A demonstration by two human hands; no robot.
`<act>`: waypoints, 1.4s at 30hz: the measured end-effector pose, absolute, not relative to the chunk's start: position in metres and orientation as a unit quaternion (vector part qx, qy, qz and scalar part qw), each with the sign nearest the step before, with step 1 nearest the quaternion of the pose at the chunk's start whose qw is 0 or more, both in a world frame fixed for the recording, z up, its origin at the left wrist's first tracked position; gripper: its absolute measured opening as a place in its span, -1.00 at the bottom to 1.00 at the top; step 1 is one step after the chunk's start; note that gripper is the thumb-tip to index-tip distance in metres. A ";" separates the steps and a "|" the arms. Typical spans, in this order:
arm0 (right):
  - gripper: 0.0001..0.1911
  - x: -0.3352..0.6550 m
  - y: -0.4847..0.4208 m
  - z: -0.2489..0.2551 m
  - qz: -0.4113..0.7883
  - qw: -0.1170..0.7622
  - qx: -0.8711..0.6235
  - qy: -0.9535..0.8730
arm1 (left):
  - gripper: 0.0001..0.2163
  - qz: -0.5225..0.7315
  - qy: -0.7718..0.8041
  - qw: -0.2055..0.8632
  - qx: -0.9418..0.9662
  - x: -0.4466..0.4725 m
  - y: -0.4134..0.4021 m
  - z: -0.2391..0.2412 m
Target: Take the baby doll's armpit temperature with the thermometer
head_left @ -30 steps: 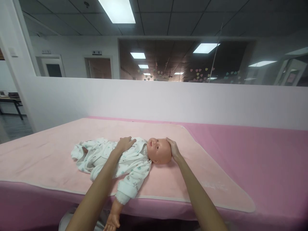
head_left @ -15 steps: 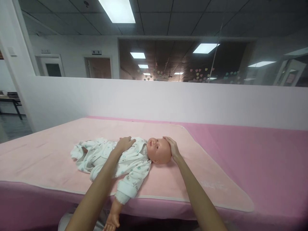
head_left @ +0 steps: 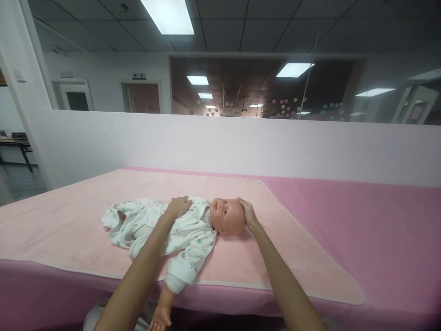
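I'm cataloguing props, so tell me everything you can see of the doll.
The doll lies on its back on a peach mat, head to the picture's right. The bald head looks like smooth plastic. It wears a white, cloth-like outfit with small greenish prints. Its near hand hangs past the mat's front edge. The person's left hand rests on its torso; the right hand cups its crown.

Left grip and right grip bare — forearms uncovered — pale grey cloth at lap.
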State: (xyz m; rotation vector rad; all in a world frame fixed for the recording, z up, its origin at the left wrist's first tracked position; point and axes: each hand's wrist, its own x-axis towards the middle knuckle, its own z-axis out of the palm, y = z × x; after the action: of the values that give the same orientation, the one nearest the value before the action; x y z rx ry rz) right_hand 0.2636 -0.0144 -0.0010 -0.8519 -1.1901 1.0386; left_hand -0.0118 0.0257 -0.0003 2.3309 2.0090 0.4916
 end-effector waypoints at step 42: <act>-0.67 0.263 -0.015 -0.001 0.457 0.629 -0.371 -0.509 | -0.61 0.161 0.643 0.042 0.748 -0.012 0.022 0.002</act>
State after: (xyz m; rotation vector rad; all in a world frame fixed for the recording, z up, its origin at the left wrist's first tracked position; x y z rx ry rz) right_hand 0.2626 -0.0147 -0.0014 -0.8495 -1.1654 1.0464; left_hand -0.0117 0.0224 0.0021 2.2876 1.9664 0.4932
